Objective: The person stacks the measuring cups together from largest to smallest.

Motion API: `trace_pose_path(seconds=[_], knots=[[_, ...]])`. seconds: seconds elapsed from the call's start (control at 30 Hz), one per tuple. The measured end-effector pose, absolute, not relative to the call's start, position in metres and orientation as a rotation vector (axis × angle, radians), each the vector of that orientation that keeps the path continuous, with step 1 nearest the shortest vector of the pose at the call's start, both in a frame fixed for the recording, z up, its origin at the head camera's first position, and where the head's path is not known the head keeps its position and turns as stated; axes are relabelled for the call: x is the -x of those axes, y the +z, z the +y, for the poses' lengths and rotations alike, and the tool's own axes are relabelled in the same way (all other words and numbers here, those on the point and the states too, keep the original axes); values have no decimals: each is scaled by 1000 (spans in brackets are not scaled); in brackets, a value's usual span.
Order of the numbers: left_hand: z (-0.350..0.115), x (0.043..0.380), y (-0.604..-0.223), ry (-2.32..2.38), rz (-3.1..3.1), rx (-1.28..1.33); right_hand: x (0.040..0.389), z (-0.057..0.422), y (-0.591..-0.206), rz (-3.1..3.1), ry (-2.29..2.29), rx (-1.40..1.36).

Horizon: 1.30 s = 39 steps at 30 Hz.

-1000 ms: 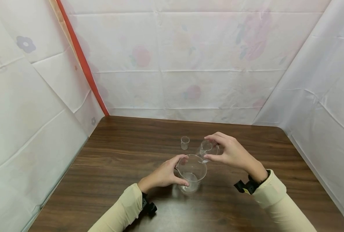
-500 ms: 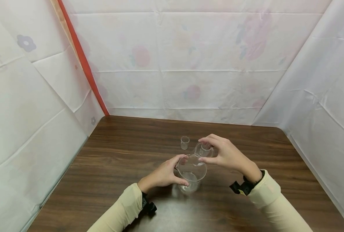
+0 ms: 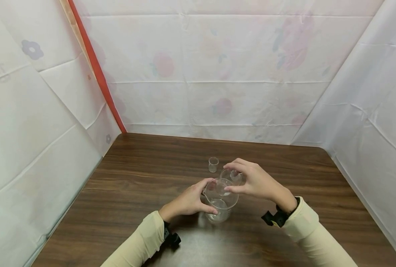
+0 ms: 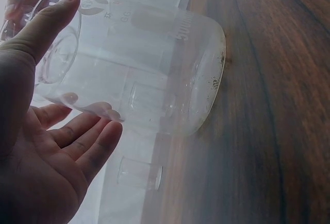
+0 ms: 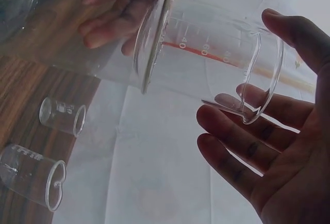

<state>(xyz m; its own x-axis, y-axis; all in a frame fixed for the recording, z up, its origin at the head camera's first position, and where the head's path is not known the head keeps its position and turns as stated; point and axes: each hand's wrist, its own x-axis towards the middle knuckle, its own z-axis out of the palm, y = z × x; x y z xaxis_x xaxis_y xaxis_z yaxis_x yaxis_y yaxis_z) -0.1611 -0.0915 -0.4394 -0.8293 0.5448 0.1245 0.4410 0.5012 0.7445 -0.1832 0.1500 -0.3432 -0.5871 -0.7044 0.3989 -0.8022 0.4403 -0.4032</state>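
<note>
A large glass beaker (image 3: 225, 212), marked 500 in the left wrist view, stands upright on the brown table. My left hand (image 3: 188, 200) grips it near the rim, thumb on one side and fingers on the other. My right hand (image 3: 257, 182) holds a smaller graduated beaker (image 5: 206, 54) by its rim between thumb and fingers. This smaller beaker's bottom is at the large beaker's mouth, overlapping its rim in the head view. The right wrist view shows my left fingers (image 5: 111, 20) through the large beaker's glass.
Two small glass beakers stand behind the large one: a tiny one (image 3: 213, 165) and a somewhat larger one (image 5: 32, 177), partly hidden by my right hand in the head view. Pale patterned sheets (image 3: 198, 104) hang around the wood-grain table (image 3: 144, 174).
My right hand has moved left and slightly toward me, bringing the smaller beaker from beside the large beaker to over its mouth. My left hand has stayed in place.
</note>
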Motion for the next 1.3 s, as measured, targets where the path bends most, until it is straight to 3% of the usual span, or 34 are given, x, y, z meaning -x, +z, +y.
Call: trace_pose_path(seconds=[1.3], knots=[[-93,160,-441,1202,2622,-812,179,132,-356,-2623,662,-1438]])
